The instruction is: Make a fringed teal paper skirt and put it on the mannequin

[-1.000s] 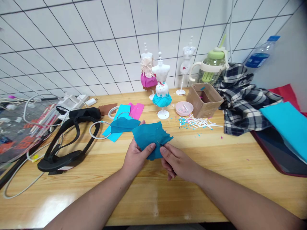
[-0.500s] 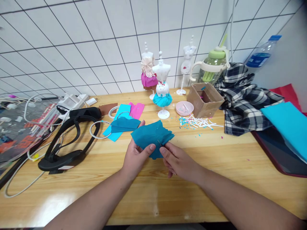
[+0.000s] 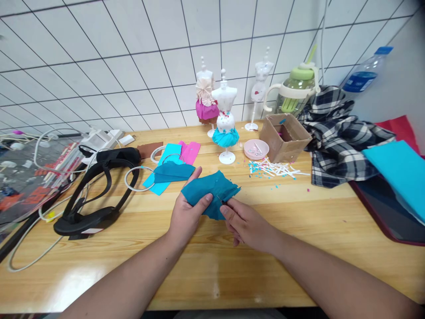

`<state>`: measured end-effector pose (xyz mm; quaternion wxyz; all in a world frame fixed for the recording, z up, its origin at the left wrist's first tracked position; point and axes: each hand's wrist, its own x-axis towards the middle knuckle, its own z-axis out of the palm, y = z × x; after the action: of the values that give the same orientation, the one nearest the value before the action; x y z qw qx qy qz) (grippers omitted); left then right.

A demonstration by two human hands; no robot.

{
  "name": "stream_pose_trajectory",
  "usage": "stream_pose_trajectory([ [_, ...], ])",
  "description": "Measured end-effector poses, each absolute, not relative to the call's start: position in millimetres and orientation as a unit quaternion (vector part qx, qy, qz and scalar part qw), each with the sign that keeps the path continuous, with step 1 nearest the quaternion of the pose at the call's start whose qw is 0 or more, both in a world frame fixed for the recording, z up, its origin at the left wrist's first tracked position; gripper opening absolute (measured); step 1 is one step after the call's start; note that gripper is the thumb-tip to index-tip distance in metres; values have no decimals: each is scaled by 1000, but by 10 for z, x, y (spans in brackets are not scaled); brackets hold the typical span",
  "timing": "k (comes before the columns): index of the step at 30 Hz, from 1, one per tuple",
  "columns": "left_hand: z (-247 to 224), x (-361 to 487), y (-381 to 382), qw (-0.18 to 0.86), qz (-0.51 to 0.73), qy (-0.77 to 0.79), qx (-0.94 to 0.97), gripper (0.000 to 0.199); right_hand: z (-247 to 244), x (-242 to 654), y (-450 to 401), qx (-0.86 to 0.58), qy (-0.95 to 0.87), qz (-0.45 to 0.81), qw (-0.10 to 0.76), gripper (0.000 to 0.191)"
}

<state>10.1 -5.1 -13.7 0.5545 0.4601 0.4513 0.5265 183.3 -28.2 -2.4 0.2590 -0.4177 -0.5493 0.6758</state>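
A teal piece of cloth point(image 3: 212, 188) with a ragged right edge is held above the table, toward the front of the dress forms. My left hand point(image 3: 191, 212) grips its left side, thumb on top and fingers beneath. Between the thumb and fingers of my right hand point(image 3: 244, 221) is a small dark tool point(image 3: 222, 200), its thin tip lying against the cloth; most of it is hidden, so its kind is hard to tell. Behind the cloth stands a small white dress form point(image 3: 225, 99) wearing a bright blue ruffled skirt point(image 3: 226, 138).
Two more dress forms point(image 3: 206, 95) point(image 3: 260, 86), a pink dish point(image 3: 256, 149), a cardboard box point(image 3: 285, 139) and paper scraps point(image 3: 275, 168) are behind. Fabric pieces point(image 3: 174, 172), rings and a black headset point(image 3: 89, 226) lie left; a plaid cloth point(image 3: 335, 141) is right.
The cloth has shifted slightly in my hands and its upper edge sits a bit lower. My left thumb bears further down over it, and the dark tool shows more at my right fingertips.
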Motion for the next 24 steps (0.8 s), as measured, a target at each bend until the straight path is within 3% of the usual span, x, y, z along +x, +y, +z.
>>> stream_pose_trajectory([
  [24, -82, 101, -62, 545, 532, 442, 474, 90, 14, 1858, -282, -417, -503, 711, 259, 55],
])
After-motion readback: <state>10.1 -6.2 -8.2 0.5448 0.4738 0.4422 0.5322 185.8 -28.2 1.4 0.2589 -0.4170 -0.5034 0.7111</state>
